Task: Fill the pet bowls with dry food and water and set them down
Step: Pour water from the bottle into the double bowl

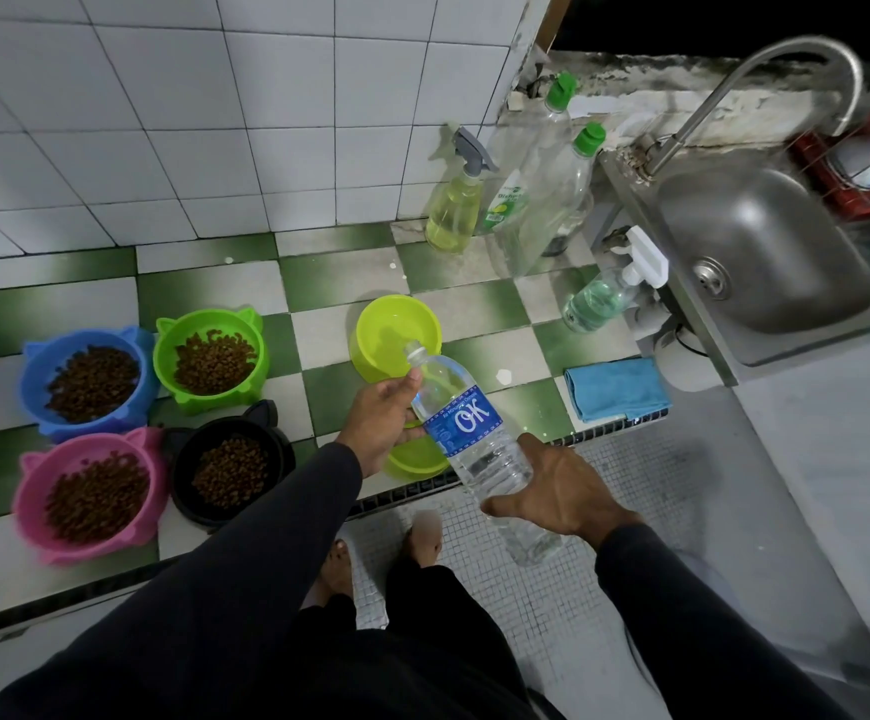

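Tilted water bottle [466, 433] above lime bowl [396, 337]; four kibble-filled bowls [147, 418] left.

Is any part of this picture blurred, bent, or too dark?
Head view: wide-angle lens bends the wall tiles; the pink bowl is slightly blurred; the top right corner beyond the faucet is black; the water bottle label reads sharp.

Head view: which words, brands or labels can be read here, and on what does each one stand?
"OK": large white letters on the blue label of the clear plastic water bottle that both hands hold.
Small white print above "OK" on that label: too small to read.
"Dish...": cut-off word on the green and white label of the clear dish soap bottle with a green cap; the rest is blurred.
No other text is readable.
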Tool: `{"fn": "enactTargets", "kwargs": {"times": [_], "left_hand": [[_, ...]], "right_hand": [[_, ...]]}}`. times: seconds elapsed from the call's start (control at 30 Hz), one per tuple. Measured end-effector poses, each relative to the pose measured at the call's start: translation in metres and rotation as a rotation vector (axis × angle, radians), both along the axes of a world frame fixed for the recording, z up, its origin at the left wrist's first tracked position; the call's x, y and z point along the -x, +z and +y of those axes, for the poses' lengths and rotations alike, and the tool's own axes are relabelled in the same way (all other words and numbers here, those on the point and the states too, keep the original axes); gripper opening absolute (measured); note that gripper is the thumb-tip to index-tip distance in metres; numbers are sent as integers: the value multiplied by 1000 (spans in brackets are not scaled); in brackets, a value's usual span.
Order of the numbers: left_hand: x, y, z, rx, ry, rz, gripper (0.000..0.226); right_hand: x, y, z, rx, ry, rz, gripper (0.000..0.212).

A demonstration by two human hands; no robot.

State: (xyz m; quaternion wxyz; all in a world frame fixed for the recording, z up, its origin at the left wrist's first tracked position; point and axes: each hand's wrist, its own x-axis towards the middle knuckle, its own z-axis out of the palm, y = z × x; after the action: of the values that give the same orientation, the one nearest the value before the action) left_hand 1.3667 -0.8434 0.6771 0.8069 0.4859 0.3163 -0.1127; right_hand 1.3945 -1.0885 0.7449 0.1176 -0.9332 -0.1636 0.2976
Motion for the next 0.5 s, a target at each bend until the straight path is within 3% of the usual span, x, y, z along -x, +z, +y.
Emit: {"fn": "enactTargets", "kwargs": {"times": [0.5], "left_hand": [[-1,1,1,7,-7,-2,49]], "right_hand": [[-4,-3,-1,23,32,-12,77]]}}
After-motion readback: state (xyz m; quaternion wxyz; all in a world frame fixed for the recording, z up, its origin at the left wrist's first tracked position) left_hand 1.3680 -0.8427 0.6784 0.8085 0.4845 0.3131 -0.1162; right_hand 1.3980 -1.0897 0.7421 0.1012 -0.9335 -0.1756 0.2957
